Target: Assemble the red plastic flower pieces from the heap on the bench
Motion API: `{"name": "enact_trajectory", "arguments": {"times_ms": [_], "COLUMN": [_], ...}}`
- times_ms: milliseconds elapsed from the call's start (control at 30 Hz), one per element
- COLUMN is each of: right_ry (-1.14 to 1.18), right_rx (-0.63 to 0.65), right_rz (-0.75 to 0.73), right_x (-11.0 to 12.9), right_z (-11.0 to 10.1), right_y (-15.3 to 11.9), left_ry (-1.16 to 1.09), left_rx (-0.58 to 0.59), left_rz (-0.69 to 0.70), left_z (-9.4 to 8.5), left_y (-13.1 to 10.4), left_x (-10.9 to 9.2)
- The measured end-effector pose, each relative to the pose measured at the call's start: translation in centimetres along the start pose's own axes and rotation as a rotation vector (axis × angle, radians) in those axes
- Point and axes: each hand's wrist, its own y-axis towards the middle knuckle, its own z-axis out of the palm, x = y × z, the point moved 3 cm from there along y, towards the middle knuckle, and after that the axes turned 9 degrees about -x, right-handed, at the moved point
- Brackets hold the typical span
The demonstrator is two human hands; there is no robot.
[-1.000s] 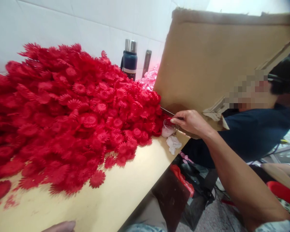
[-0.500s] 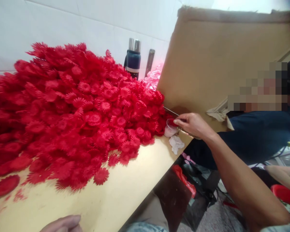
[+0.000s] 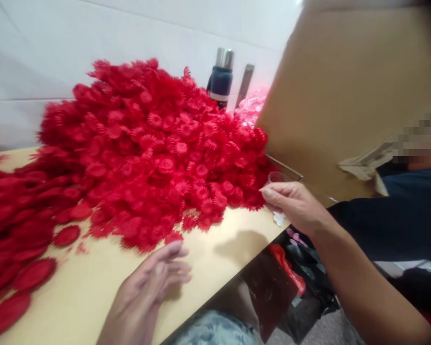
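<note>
A large heap of red flower-shaped pieces (image 3: pixel 165 158) covers much of the pale yellow table (image 3: pixel 208 254). My left hand (image 3: pixel 147 282) is over the table in front of the heap, its fingers apart and nothing visible in them. Beside the heap's right end, my right hand (image 3: pixel 290 203) is pinched, thumb against fingers; what it holds, if anything, is too small to make out. Partly hidden behind that hand are a clear plastic cup (image 3: pixel 278 176) and a crumpled white tissue (image 3: pixel 278 219).
Flat, round red stacks (image 3: pixel 36 274) lie at the left. Behind the heap stand a blue bottle (image 3: pixel 221 81) and a dark cylinder (image 3: pixel 244 85). Large cardboard (image 3: pixel 319 86) rises at the right, with a person in dark clothing (image 3: pixel 409 215) beside it.
My left hand has come further into view, up over the table with fingers spread. My right hand has drawn back from over the cup toward me. The view has shifted left.
</note>
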Motion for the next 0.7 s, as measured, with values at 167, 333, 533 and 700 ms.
{"name": "enact_trajectory", "arguments": {"times_ms": [167,333,533,700], "right_ry": [0.153,-0.108,-0.138,-0.189], "right_rx": [0.359,0.195,0.034,0.203], "right_rz": [-0.081,-0.239,-0.298,-0.410], "right_x": [0.9,1.0,0.9,1.1], "right_z": [10.2,13.8,12.9,14.9], "right_y": [-2.7,-3.5,-3.5,-5.0], "left_ry": [-0.278,-0.385,-0.381,-0.405], "left_rx": [0.191,0.187,-0.074,-0.246], "left_rz": [-0.111,-0.064,0.032,0.175], "left_z": [3.8,1.6,-2.1,-4.3], "left_y": [0.3,1.4,1.1,0.9], "left_x": [-0.8,0.1,0.0,-0.3]}}
